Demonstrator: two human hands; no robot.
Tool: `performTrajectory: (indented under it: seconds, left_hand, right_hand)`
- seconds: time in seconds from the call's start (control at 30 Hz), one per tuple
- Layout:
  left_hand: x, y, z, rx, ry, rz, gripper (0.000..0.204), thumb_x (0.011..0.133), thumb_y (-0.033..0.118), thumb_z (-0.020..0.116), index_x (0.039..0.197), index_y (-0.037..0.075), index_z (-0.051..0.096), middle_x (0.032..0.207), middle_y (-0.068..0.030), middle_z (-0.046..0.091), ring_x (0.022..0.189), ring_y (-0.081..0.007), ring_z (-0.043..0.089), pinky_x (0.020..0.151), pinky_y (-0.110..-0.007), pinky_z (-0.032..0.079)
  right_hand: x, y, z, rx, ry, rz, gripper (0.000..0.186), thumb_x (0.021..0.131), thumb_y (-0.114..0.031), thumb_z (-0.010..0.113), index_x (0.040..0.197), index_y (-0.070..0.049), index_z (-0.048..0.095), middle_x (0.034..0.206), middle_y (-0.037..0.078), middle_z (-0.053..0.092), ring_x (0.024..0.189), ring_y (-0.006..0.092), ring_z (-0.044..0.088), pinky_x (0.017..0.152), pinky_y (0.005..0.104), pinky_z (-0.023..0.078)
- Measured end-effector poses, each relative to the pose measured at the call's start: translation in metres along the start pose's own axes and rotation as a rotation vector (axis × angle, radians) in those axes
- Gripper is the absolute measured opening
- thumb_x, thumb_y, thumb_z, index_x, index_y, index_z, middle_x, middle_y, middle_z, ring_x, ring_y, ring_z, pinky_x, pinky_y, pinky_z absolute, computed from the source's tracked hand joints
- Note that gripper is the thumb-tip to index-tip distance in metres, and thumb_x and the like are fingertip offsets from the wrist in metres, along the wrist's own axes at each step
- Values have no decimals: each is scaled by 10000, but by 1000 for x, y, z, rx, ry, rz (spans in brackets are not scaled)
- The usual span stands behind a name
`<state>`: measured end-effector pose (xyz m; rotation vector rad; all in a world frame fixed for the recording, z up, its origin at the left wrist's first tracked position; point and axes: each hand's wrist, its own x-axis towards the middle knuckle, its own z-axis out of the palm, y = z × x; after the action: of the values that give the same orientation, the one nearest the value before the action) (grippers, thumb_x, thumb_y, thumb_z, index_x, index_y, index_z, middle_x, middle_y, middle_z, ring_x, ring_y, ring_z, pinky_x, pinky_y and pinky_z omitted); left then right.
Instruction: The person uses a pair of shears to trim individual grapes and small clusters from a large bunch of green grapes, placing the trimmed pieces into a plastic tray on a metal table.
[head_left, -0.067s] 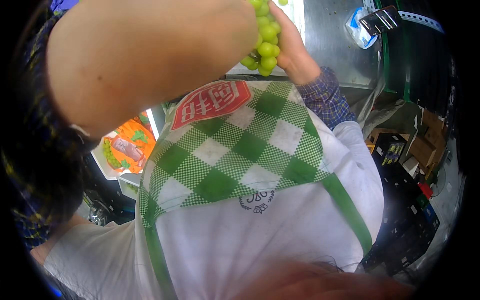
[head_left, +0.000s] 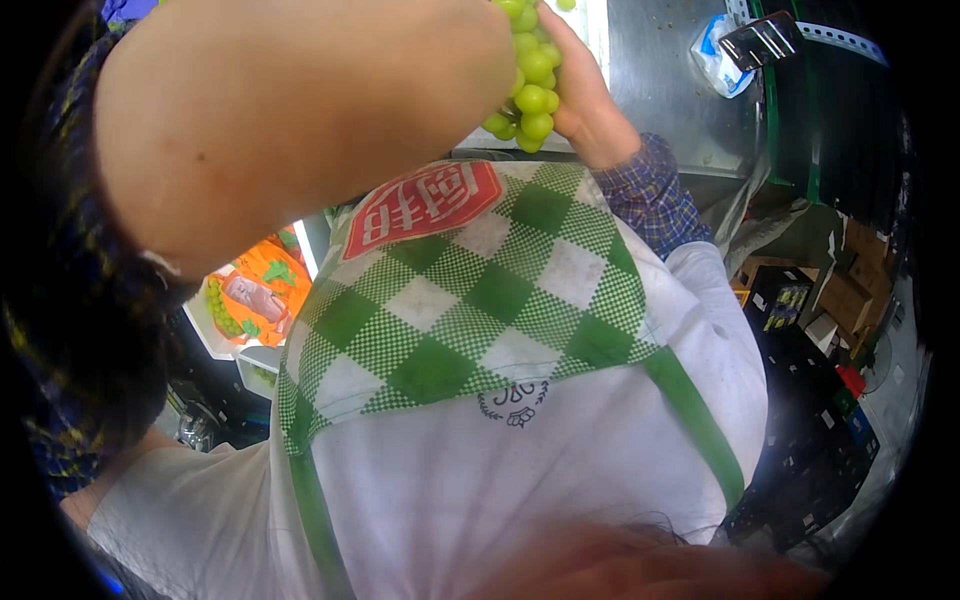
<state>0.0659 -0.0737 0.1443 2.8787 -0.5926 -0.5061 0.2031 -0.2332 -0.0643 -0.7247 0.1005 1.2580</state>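
A bunch of green grapes (head_left: 535, 75) hangs at the top of the head view. My right hand (head_left: 585, 95) is against its right side, the palm and thumb side cupped along the grapes; some fingertips are hidden behind the bunch. My bare left forearm crosses from the left, very close to the camera, and covers the bunch's left side. The left hand itself lies beyond the upper edge, so its fingers do not show. A lone grape (head_left: 566, 4) rests on a white surface just beyond the bunch.
A metal worktop (head_left: 680, 90) is at the upper right, with a phone-like dark object (head_left: 762, 41) over a blue-and-white packet (head_left: 718, 60). To the left, an orange bag (head_left: 265, 285) and grapes sit in a white box. Dark crates (head_left: 800, 440) and cardboard boxes (head_left: 855, 295) stand lower right.
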Motion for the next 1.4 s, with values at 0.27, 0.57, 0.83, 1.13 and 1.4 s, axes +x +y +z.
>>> performTrajectory:
  seconds: [0.27, 0.57, 0.83, 1.13, 1.4]
  left_hand:
    - [2, -1, 5, -36, -3, 11, 132, 852, 124, 640, 829, 18, 715, 749, -168, 665, 742, -340, 666, 666, -424, 530]
    - [24, -12, 4, -49, -46, 60, 128, 846, 120, 641, 832, 20, 720, 751, -167, 668, 746, -337, 669, 668, -421, 532]
    - [31, -1, 14, 47, -130, 18, 121, 827, 104, 641, 844, 29, 734, 759, -166, 674, 753, -329, 677, 672, -412, 538]
    - [12, 3, 22, 48, -16, 4, 188, 787, 57, 636, 934, 49, 752, 779, -159, 688, 747, -323, 683, 675, -399, 546]
    - [-17, 0, 29, -55, -32, -60, 123, 882, 129, 610, 936, 26, 652, 755, -163, 642, 721, -355, 630, 669, -437, 513]
  right_hand:
    - [-1, 1, 0, -100, -19, 8, 507, 1023, -420, 456, 1358, -43, 503, 1296, 135, 597, 1148, 256, 616, 982, 396, 516]
    - [1, 10, -6, -117, -32, 51, 526, 1017, -427, 478, 1364, -32, 487, 1297, 143, 592, 1143, 252, 627, 967, 382, 530]
    - [-4, 13, 7, -184, 52, 45, 531, 1020, -417, 477, 1373, -20, 474, 1315, 147, 580, 1162, 253, 615, 983, 382, 521]
    - [10, 13, -1, -138, -21, -5, 525, 1032, -434, 425, 1382, -45, 469, 1328, 133, 571, 1178, 254, 600, 995, 397, 508]
    - [25, 0, -6, 42, 75, -167, 409, 1037, -366, 429, 1248, -49, 577, 1200, 114, 644, 1074, 232, 628, 962, 370, 516]
